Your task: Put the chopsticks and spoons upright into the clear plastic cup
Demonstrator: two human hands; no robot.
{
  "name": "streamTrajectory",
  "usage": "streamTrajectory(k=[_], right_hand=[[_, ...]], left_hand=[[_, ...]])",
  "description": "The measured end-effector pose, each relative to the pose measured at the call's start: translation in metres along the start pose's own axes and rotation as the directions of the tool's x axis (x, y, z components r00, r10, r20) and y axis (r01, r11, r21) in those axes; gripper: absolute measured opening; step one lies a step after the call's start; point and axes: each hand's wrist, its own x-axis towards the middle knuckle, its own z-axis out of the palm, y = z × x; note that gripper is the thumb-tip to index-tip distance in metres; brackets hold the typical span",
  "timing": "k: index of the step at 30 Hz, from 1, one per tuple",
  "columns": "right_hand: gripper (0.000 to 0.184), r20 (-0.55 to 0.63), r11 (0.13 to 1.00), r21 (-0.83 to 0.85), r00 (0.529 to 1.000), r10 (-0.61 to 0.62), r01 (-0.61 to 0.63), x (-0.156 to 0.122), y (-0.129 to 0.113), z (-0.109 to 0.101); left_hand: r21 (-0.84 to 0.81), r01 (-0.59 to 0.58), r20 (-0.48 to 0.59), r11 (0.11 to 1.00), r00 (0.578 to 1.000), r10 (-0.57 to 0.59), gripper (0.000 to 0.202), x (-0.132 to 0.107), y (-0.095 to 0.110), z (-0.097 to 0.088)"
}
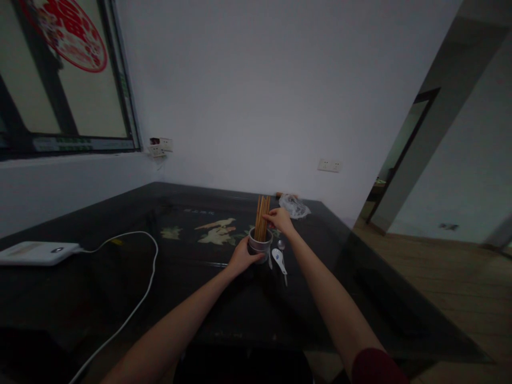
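Observation:
Near the middle of the dark table, a metal cup (259,247) stands upright with a bundle of wooden chopsticks (261,220) in it. My left hand (242,258) is wrapped around the cup's left side and front. From the right, the fingers of my right hand (279,220) are closed on the chopsticks above the rim; how many they grip is hidden. Just right of the cup lies a white soup spoon (278,257) with a blue mark. A small metal spoon (280,245) lies behind it, and another slim utensil (270,261) lies against the cup's base.
A crumpled clear plastic bag (295,207) lies at the table's back edge by the wall. At the left is a white power bank (40,253) with a white cable (154,261) trailing to the front. A long dark object (390,301) lies at the right.

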Motion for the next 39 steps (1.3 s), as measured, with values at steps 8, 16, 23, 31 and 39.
streamTrajectory(k=[8, 16, 23, 31, 39], right_hand=[[0.026, 0.051, 1.000, 0.016, 0.999, 0.006, -0.007, 0.004, 0.000, 0.000], [0.027, 0.065, 1.000, 0.002, 0.998, 0.005, -0.005, 0.014, 0.007, 0.006], [0.028, 0.095, 0.999, 0.047, 0.995, 0.022, -0.027, 0.012, 0.008, 0.008], [0.018, -0.020, 0.997, 0.083, 1.000, -0.004, 0.006, 0.008, 0.003, 0.006], [0.017, -0.004, 0.995, 0.097, 1.000, 0.021, -0.020, 0.011, 0.005, 0.008]], left_hand=[[-0.006, -0.011, -0.015, 1.000, 1.000, 0.011, 0.059, 0.001, -0.004, -0.001], [-0.007, -0.016, 0.006, 1.000, 1.000, 0.016, 0.062, 0.005, -0.011, -0.001], [-0.009, -0.030, 0.009, 1.000, 1.000, 0.030, 0.060, 0.003, -0.004, -0.002], [-0.017, -0.031, 0.013, 0.999, 0.999, 0.031, 0.058, 0.005, -0.007, -0.001], [-0.021, -0.012, 0.008, 1.000, 1.000, 0.012, 0.058, 0.004, -0.006, -0.001]])
